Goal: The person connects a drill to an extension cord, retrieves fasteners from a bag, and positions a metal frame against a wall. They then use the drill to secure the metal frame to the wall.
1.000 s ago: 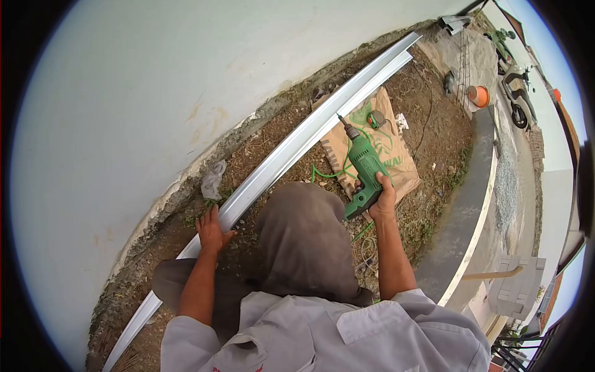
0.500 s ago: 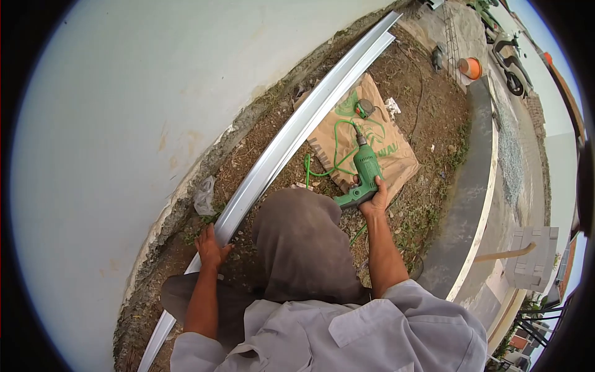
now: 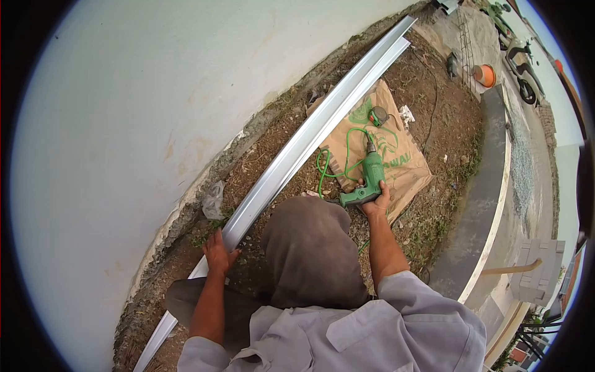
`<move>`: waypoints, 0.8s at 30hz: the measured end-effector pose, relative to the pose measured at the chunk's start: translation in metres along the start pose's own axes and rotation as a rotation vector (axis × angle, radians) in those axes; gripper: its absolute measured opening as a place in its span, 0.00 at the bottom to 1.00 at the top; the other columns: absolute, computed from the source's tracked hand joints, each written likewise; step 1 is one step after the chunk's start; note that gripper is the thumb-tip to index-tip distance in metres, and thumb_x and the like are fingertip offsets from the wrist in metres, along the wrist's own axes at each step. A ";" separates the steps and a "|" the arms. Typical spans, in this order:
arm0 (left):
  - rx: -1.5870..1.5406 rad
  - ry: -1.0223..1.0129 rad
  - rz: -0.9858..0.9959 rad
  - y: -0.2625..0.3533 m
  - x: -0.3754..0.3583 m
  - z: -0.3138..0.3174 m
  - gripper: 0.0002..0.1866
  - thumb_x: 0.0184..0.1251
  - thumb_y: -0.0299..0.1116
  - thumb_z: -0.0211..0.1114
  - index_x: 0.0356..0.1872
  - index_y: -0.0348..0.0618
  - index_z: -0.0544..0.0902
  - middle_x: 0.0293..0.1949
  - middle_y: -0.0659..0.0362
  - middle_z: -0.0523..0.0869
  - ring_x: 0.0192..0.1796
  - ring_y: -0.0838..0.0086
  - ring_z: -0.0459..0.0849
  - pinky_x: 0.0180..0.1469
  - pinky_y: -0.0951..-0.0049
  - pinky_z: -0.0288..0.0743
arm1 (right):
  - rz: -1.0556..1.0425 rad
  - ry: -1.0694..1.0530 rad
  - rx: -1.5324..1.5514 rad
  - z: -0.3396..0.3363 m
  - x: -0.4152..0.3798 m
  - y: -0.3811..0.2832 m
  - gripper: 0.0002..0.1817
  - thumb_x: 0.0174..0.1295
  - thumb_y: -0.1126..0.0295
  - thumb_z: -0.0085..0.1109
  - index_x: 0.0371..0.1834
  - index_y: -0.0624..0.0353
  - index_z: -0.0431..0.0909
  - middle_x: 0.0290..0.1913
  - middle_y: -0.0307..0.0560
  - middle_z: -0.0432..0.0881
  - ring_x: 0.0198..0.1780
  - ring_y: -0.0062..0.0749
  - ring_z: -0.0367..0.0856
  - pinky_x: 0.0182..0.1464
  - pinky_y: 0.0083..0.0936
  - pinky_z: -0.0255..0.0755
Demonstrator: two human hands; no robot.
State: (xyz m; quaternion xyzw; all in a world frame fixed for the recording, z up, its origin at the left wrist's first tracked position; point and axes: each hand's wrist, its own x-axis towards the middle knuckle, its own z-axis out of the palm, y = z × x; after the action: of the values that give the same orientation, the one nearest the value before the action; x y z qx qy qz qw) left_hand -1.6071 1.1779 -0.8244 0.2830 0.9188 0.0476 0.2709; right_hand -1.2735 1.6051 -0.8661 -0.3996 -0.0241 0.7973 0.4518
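Right now your right hand (image 3: pixel 375 202) is wrapped around the grip of the green electric drill (image 3: pixel 369 178), fingers closed tight on the handle, and the drill rests low over the brown paper sack (image 3: pixel 396 162) with its chuck pointing away from you toward the far end of the sack. Its green cord (image 3: pixel 331 162) loops across the sack and onto the dirt beside it. Your left hand (image 3: pixel 218 251) lies flat on the long metal channel (image 3: pixel 291 155), palm down with the fingers spread over its near edge; it presses on the strip rather than clasping it. That channel runs along the bare soil just beside the foot of the white wall (image 3: pixel 155 93), reaching from below your left arm up to the far corner of the plot. Your bent knee (image 3: pixel 307 248) in grey-brown cloth sits between the 2 hands. A crumpled scrap of plastic (image 3: pixel 213 199) lies against the wall's base, near the channel. Farther off, a concrete curb (image 3: pixel 483 186) borders the plot, an orange bucket (image 3: pixel 485 75) stands beyond it, and a scooter (image 3: pixel 524 65) is parked at the road.
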 end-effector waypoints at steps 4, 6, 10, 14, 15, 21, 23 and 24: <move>0.024 -0.018 -0.014 0.011 0.003 -0.005 0.61 0.46 0.45 0.88 0.81 0.44 0.61 0.72 0.43 0.75 0.77 0.48 0.70 0.84 0.43 0.49 | -0.054 0.089 -0.088 -0.023 0.020 -0.009 0.33 0.67 0.48 0.63 0.68 0.60 0.74 0.58 0.60 0.83 0.53 0.62 0.83 0.60 0.59 0.77; 0.032 -0.020 -0.027 0.021 0.004 -0.010 0.62 0.46 0.45 0.88 0.82 0.45 0.60 0.72 0.44 0.75 0.77 0.49 0.70 0.84 0.43 0.49 | -0.096 0.179 -0.153 -0.025 0.019 -0.011 0.37 0.68 0.46 0.63 0.72 0.60 0.71 0.65 0.60 0.80 0.59 0.62 0.81 0.64 0.59 0.75; 0.056 0.027 -0.027 0.029 0.011 -0.002 0.59 0.45 0.45 0.89 0.79 0.44 0.63 0.69 0.45 0.77 0.75 0.49 0.73 0.82 0.45 0.54 | -0.023 0.481 -0.364 -0.012 -0.011 -0.014 0.48 0.69 0.46 0.66 0.84 0.59 0.55 0.82 0.64 0.57 0.80 0.56 0.63 0.77 0.57 0.62; 0.064 0.009 -0.020 0.024 0.018 0.004 0.49 0.43 0.43 0.89 0.67 0.40 0.70 0.62 0.46 0.82 0.68 0.49 0.78 0.76 0.49 0.63 | -0.166 0.559 -0.687 0.011 -0.043 -0.015 0.50 0.68 0.54 0.70 0.85 0.62 0.52 0.82 0.68 0.56 0.79 0.57 0.65 0.77 0.51 0.63; 0.062 0.027 -0.009 0.024 0.018 0.004 0.47 0.43 0.43 0.89 0.64 0.40 0.71 0.61 0.45 0.82 0.67 0.49 0.79 0.75 0.50 0.64 | -0.320 0.519 -0.780 0.007 -0.040 -0.011 0.51 0.67 0.55 0.71 0.86 0.63 0.52 0.82 0.69 0.57 0.78 0.57 0.66 0.77 0.49 0.64; 0.031 0.089 0.045 0.021 0.017 0.000 0.42 0.41 0.40 0.88 0.57 0.39 0.72 0.56 0.44 0.83 0.62 0.48 0.82 0.70 0.53 0.70 | -0.749 0.235 -1.444 0.065 -0.045 0.001 0.47 0.63 0.61 0.72 0.82 0.68 0.58 0.76 0.69 0.65 0.74 0.59 0.69 0.74 0.46 0.67; 0.040 0.081 0.031 0.022 0.015 -0.012 0.41 0.41 0.39 0.88 0.56 0.39 0.72 0.56 0.44 0.83 0.61 0.47 0.82 0.68 0.53 0.73 | -0.700 0.028 -1.495 0.104 -0.047 0.018 0.47 0.62 0.62 0.73 0.81 0.69 0.59 0.75 0.71 0.66 0.75 0.63 0.67 0.76 0.48 0.64; 0.033 0.097 0.038 0.021 0.015 -0.019 0.41 0.41 0.38 0.88 0.56 0.39 0.72 0.56 0.43 0.83 0.60 0.47 0.82 0.67 0.52 0.74 | -0.715 -0.090 -1.585 0.115 -0.043 0.025 0.48 0.61 0.63 0.73 0.81 0.69 0.58 0.75 0.72 0.66 0.76 0.64 0.66 0.76 0.49 0.64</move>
State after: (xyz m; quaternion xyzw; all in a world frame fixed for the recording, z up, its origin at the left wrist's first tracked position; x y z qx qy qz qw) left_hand -1.6170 1.2047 -0.8098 0.3022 0.9261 0.0510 0.2202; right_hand -1.3558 1.5958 -0.7716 -0.5328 -0.7139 0.3709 0.2625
